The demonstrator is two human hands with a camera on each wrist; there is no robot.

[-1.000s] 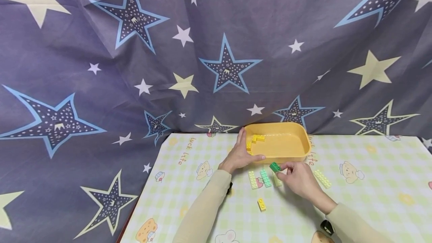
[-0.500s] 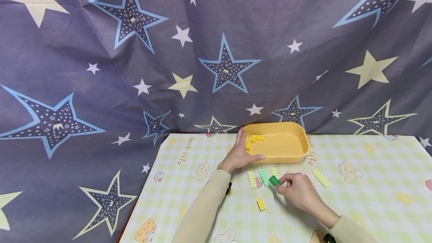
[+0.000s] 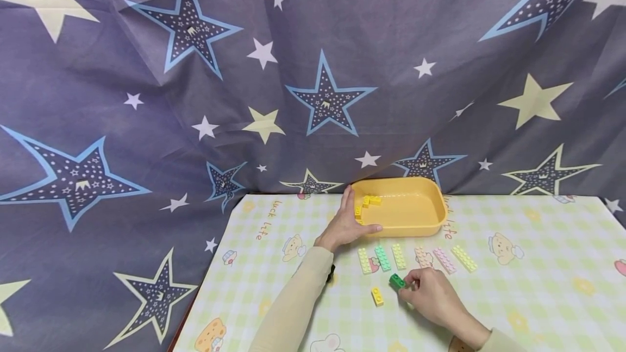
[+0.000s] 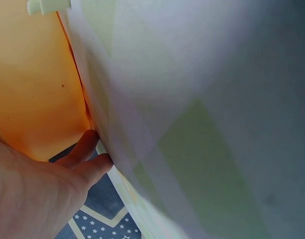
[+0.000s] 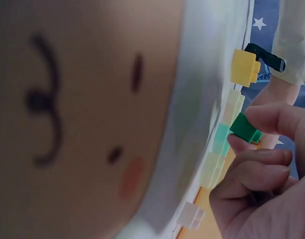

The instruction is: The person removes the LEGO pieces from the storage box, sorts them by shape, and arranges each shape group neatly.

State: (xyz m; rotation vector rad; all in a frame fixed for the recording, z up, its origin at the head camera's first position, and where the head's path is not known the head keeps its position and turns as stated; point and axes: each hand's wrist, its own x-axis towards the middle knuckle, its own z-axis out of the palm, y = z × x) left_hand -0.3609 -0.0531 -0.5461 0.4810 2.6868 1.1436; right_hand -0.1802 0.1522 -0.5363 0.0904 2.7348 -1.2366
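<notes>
A dark green building block (image 3: 396, 281) is pinched between the thumb and index finger of my right hand (image 3: 432, 295), low over the tablecloth. In the right wrist view, that hand's other fingers curl towards the palm. My left hand (image 3: 344, 228) rests at the left end of a yellow plastic bin (image 3: 413, 231), its thumb stretched along the front wall and its fingers against the end wall. Inside the bin's left part lie several small yellow blocks (image 3: 375, 200). Just left of the green block, a yellow two-stud block (image 3: 377, 296) lies on the cloth.
Long pastel blocks stand in a row before the bin: pale yellow (image 3: 363, 261), mint (image 3: 382, 258), another pale yellow (image 3: 398, 257), peach (image 3: 423, 257), pink (image 3: 444, 260) and yellow-green (image 3: 463, 258). A star-printed curtain (image 3: 303, 26) hangs behind the checked tablecloth (image 3: 538, 287).
My right hand has drawn the green block back from the bin's front wall towards the yellow two-stud block, uncovering more of the pastel row. The left hand has stayed at the bin.
</notes>
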